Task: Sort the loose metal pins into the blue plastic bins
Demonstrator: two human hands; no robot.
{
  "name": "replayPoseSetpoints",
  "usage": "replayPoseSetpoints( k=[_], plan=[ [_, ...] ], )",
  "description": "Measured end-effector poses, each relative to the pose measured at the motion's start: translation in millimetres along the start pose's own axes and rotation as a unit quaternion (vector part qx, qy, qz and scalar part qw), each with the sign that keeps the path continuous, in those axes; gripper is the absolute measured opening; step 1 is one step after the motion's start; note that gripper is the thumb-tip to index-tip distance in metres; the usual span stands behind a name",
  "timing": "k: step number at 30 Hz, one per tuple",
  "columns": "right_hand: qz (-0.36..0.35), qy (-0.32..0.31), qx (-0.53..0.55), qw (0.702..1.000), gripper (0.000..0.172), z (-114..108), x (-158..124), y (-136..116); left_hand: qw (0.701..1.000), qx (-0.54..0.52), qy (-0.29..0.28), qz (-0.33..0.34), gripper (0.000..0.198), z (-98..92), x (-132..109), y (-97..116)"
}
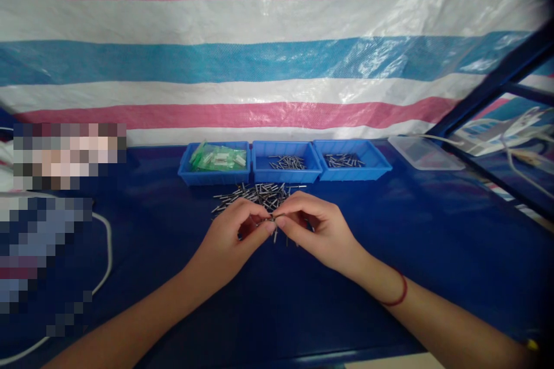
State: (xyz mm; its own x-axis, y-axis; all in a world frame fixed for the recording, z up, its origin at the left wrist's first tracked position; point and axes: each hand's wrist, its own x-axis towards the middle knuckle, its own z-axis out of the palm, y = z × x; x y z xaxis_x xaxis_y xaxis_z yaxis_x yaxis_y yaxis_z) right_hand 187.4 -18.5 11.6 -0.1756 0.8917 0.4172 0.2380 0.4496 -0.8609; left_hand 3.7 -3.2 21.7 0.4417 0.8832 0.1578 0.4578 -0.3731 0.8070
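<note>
My left hand point(236, 230) and my right hand point(314, 228) meet at the middle of the blue table, fingertips pinched together on a small metal pin point(273, 218). Just beyond the fingers lies a loose pile of metal pins point(255, 195) on the table. A red string bracelet point(400, 294) circles my right wrist.
Three blue bins stand in a row behind the pile: the left bin point(214, 162) holds green packets, the middle bin point(286, 162) and the right bin point(352, 160) hold pins. A clear plastic tray point(426, 153) sits at the right. A white cable point(106, 242) loops at the left. A striped tarp hangs behind.
</note>
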Motion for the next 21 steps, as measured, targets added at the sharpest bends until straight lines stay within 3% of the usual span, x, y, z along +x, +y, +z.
replayPoseSetpoints(
  k=[5, 11, 13, 15, 18, 21],
  plan=[
    [-0.006, -0.030, -0.063, 0.998, 0.008, 1.2, -0.5, 6.8, 0.999, 0.030, 0.039, 0.021, 0.009, -2.4, 0.1, -1.2],
    [0.021, -0.059, -0.074, 0.995, 0.015, 3.3, 1.8, 9.5, 0.998, 0.048, 0.023, 0.024, 0.017, -2.5, -1.1, -6.4],
    [0.074, -0.011, -0.035, 0.997, 0.018, -1.9, 6.4, 12.5, 0.997, 0.071, 0.013, 0.030, 0.024, -3.4, -0.6, -8.1],
    [0.121, 0.087, 0.033, 0.988, 0.020, -12.5, 13.4, 18.4, 0.991, 0.118, -0.006, 0.061, 0.026, -4.8, 0.3, -9.8],
    [0.171, 0.237, 0.148, 0.945, 0.023, -35.9, 25.4, 29.6, 0.970, 0.199, -0.037, 0.137, 0.021, -5.9, 1.9, -13.8],
    [0.229, 0.276, 0.237, 0.903, 0.031, -58.5, 34.7, 37.0, 0.945, 0.255, -0.041, 0.201, 0.023, -3.9, 3.0, -18.7]
  ],
)
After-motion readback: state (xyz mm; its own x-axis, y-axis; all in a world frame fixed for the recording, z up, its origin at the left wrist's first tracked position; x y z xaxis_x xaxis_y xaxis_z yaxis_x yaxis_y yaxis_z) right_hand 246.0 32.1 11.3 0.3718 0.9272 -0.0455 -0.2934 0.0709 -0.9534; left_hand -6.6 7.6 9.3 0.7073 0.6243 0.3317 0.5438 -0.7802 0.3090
